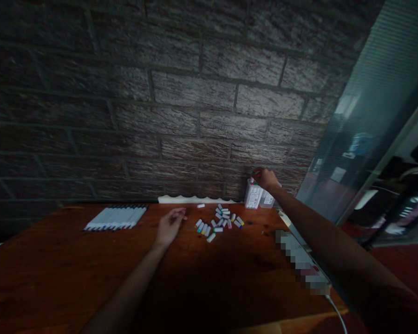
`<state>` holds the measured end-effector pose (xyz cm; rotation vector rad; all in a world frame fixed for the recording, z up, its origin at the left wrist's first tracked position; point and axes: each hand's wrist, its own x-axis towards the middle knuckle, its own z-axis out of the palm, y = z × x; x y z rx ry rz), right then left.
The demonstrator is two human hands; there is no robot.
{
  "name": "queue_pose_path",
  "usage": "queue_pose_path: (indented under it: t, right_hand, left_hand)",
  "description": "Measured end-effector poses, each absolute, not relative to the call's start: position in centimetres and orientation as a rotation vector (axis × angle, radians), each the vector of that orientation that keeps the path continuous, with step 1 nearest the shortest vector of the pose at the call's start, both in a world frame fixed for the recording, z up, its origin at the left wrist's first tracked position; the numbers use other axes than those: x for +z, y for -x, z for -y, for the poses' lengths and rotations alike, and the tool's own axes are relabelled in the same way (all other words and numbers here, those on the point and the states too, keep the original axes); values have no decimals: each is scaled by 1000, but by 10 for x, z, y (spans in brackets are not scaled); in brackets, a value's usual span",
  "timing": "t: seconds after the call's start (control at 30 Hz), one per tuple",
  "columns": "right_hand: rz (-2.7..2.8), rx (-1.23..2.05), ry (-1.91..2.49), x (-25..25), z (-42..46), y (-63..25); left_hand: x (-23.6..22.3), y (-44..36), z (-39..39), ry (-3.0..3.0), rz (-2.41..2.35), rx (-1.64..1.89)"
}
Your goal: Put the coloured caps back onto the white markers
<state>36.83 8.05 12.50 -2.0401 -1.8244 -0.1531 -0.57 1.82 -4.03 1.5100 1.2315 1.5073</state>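
Observation:
My right hand is raised over a white marker case against the wall. Its fingers are pinched at the top of the case, around what looks like the end of a white marker. Close to the middle of the table hovers my left hand, with loosely curled fingers and nothing visible in them. Right of it lie several loose white marker caps with coloured ends. On the left side, several white markers lie side by side in a row.
A second, clear case stands behind my right wrist. Along the right edge of the wooden table lies a blurred-out power strip with a white cable. A brick wall rises directly behind the table.

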Motion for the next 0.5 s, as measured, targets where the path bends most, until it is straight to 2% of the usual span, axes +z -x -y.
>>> queue_pose_path:
  t: [0.27, 0.5]
  right_hand:
    - [2068, -239, 2055, 116, -86, -372]
    - [1694, -258, 1907, 111, -72, -401]
  left_hand:
    - [-41, 6, -20, -1524, -1255, 1515]
    - [-40, 4, -18, -1583, -1270, 1479]
